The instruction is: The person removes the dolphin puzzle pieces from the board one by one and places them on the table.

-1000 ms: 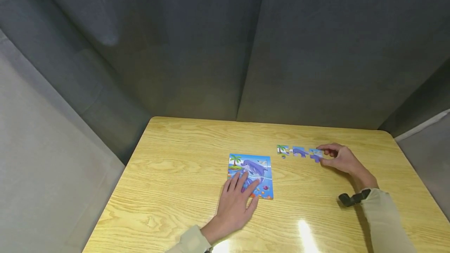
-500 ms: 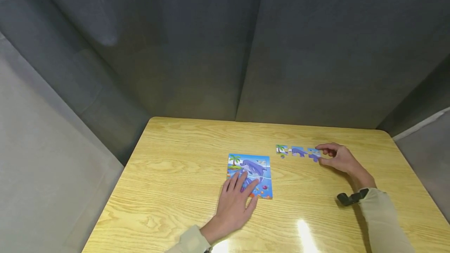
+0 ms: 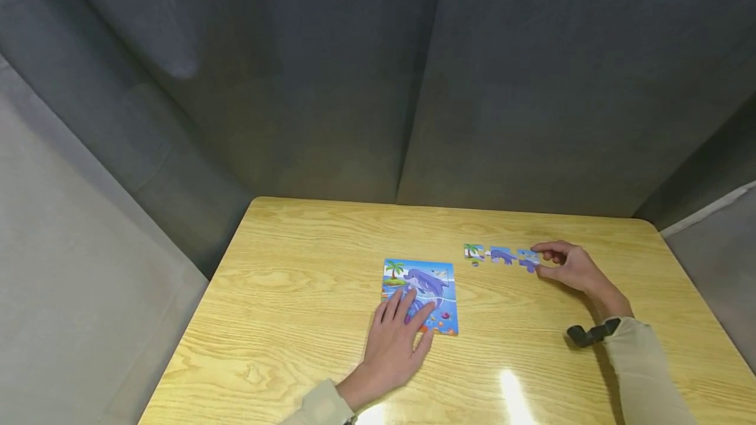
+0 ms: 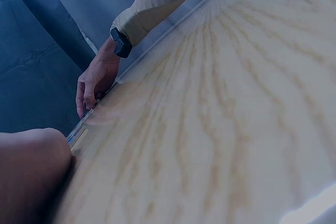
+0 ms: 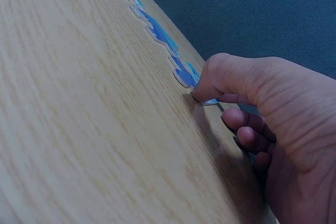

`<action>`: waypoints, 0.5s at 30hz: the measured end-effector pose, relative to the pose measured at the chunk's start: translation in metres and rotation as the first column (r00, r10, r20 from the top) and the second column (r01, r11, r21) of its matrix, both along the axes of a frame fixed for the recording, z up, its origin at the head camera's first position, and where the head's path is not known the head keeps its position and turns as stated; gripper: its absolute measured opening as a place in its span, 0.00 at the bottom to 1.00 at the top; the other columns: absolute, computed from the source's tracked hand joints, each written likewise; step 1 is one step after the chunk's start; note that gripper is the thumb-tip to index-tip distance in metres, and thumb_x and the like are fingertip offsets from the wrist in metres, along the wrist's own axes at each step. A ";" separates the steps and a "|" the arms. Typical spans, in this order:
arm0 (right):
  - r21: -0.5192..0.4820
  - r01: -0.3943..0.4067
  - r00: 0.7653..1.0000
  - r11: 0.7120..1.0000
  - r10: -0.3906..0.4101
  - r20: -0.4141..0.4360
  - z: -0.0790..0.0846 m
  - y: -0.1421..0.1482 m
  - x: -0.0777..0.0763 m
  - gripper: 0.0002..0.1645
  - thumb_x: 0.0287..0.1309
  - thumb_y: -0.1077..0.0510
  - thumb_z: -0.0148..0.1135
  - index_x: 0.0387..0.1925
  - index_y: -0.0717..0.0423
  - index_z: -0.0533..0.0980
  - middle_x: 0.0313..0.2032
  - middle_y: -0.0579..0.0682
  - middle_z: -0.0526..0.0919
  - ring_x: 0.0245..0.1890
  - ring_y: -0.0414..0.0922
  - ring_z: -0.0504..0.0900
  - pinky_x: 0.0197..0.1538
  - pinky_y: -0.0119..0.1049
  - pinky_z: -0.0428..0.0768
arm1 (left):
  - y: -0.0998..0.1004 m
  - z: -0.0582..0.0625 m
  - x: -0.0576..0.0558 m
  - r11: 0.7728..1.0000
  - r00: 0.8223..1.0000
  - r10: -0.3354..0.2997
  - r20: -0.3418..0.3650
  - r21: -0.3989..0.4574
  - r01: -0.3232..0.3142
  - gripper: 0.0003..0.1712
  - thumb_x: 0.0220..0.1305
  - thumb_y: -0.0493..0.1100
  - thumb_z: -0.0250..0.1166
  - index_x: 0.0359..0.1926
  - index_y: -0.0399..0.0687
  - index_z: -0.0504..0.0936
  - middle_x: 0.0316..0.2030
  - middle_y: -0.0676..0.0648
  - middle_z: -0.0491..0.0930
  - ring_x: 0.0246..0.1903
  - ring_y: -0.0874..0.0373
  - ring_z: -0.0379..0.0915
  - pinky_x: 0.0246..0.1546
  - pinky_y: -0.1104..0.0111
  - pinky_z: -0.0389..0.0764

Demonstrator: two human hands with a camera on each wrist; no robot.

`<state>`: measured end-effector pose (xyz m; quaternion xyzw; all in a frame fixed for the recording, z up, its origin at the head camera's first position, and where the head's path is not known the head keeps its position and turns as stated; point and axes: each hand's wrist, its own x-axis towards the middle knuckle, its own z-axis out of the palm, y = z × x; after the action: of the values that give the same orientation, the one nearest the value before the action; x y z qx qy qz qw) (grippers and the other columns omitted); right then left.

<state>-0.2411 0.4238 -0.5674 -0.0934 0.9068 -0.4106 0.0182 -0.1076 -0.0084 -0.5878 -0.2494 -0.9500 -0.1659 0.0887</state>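
My left hand [image 3: 394,346] rests with spread fingers on a square dolphin picture [image 3: 422,277], covering its lower left part. On the right, my right hand [image 3: 571,269] pinches a jigsaw piece [image 3: 527,260] between thumb and forefinger; the piece lies on the table. To its left lie a dolphin-head jigsaw piece [image 3: 502,255] and a palm-tree jigsaw piece [image 3: 473,252], in a row with small gaps. In the right wrist view the thumb hides part of the held piece [image 5: 182,73]. The left wrist view shows only part of my left hand [image 4: 31,166].
All of this is on a wood-grain table [image 3: 295,267]. Grey curtains [image 3: 331,84] stand along its back edge and at both sides. A bright glare spot [image 3: 516,399] shines near the front.
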 end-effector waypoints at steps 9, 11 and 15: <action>-0.015 -0.011 1.000 1.000 0.011 0.010 0.000 0.002 0.000 0.25 0.60 0.63 0.74 0.57 0.65 0.80 0.38 0.58 0.76 0.32 0.42 0.67 0.32 0.35 0.67 | 0.001 0.000 0.000 1.000 1.000 0.005 0.003 -0.006 -0.005 0.29 0.82 0.62 0.43 0.78 0.69 0.67 0.79 0.45 0.59 0.79 0.42 0.49 0.73 0.46 0.59; -0.033 -0.012 1.000 0.999 0.013 0.016 0.002 0.001 0.000 0.24 0.62 0.63 0.72 0.59 0.66 0.79 0.39 0.58 0.76 0.32 0.42 0.68 0.32 0.34 0.68 | 0.000 -0.001 0.000 1.000 1.000 0.006 -0.001 -0.010 -0.006 0.29 0.82 0.62 0.43 0.78 0.69 0.66 0.79 0.45 0.59 0.79 0.42 0.49 0.73 0.46 0.59; -0.063 0.009 1.000 0.998 -0.008 0.011 0.005 -0.001 0.003 0.23 0.66 0.63 0.67 0.60 0.68 0.77 0.39 0.58 0.76 0.33 0.41 0.70 0.33 0.32 0.71 | 0.000 -0.002 0.000 1.000 1.000 0.002 -0.013 -0.022 -0.002 0.29 0.82 0.60 0.44 0.78 0.68 0.66 0.79 0.45 0.59 0.79 0.41 0.49 0.73 0.46 0.59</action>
<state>-0.2382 0.4226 -0.5620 -0.0880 0.8937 -0.4395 0.0184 -0.1077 -0.0081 -0.5901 -0.2505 -0.9514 -0.1536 0.0921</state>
